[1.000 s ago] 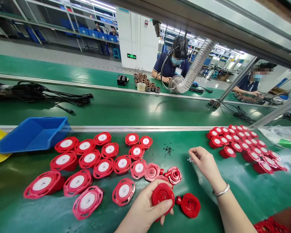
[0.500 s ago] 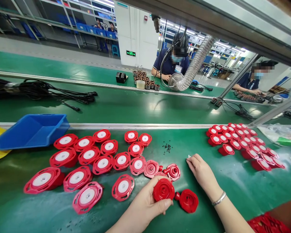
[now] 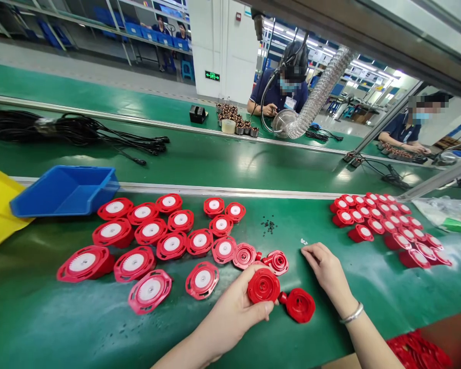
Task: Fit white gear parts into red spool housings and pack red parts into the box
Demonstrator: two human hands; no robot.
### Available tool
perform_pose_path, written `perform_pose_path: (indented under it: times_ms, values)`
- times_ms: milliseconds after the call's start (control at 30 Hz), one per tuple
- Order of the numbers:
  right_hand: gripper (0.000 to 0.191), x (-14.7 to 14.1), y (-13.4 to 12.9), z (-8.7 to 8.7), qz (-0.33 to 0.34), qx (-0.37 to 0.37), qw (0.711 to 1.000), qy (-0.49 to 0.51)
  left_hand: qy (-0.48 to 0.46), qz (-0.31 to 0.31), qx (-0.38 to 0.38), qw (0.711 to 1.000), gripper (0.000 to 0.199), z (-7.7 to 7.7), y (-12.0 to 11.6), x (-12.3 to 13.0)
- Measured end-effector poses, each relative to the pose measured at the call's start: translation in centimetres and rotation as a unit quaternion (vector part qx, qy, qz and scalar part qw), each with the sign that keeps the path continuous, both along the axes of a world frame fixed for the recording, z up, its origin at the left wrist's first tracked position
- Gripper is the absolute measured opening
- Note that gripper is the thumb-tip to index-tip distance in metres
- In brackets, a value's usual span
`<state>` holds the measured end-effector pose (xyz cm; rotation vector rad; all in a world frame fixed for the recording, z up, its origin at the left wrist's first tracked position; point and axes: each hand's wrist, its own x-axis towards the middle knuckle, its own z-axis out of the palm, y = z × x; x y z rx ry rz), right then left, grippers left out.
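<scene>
My left hand (image 3: 230, 313) grips a round red plastic housing (image 3: 264, 287), its ringed hollow side facing up. My right hand (image 3: 327, 266), with a silver bangle at the wrist, has thumb and index finger pinched together just above the green bench. Beside those fingertips lie a few tiny white pieces (image 3: 304, 241); whether one is in the pinch is too small to see. Another red housing (image 3: 300, 306) rests between my hands, and a similar one (image 3: 278, 262) sits behind the held part. Small black pieces (image 3: 269, 224) are scattered farther back.
Rows of red housings with white discs (image 3: 171, 244) spread on the left, and a second group (image 3: 384, 215) stands at the right. A blue bin (image 3: 67, 192) sits at left. Red parts (image 3: 418, 351) fill a box at lower right. Beyond the rail, a person (image 3: 278, 95) works by a duct.
The view has shifted, so the bench items appear slightly higher and farther right. My right fingertips are a little nearer me, and more white pieces show beside them. My left hand keeps its grip.
</scene>
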<state>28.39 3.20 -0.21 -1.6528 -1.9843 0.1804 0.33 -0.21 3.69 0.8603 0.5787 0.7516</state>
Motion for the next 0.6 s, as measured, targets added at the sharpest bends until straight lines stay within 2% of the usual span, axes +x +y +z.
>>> perform_pose_path:
  times_ms: [267, 400, 600]
  values:
    - [0.039, 0.19, -0.1, 0.13, -0.015, -0.009, 1.0, 0.006, 0.02, 0.005, 0.013, 1.0, 0.037, 0.62, -0.03, 0.09]
    - [0.041, 0.57, 0.02, 0.27, -0.008, -0.018, 1.0, 0.0, 0.031, 0.016, 0.015, 0.999, 0.035, 0.31, -0.08, 0.0]
    - [0.043, 0.77, -0.06, 0.5, 0.007, -0.011, 1.0, -0.009, -0.009, 0.033, -0.008, 0.999, 0.043, -0.11, 0.08, -0.34]
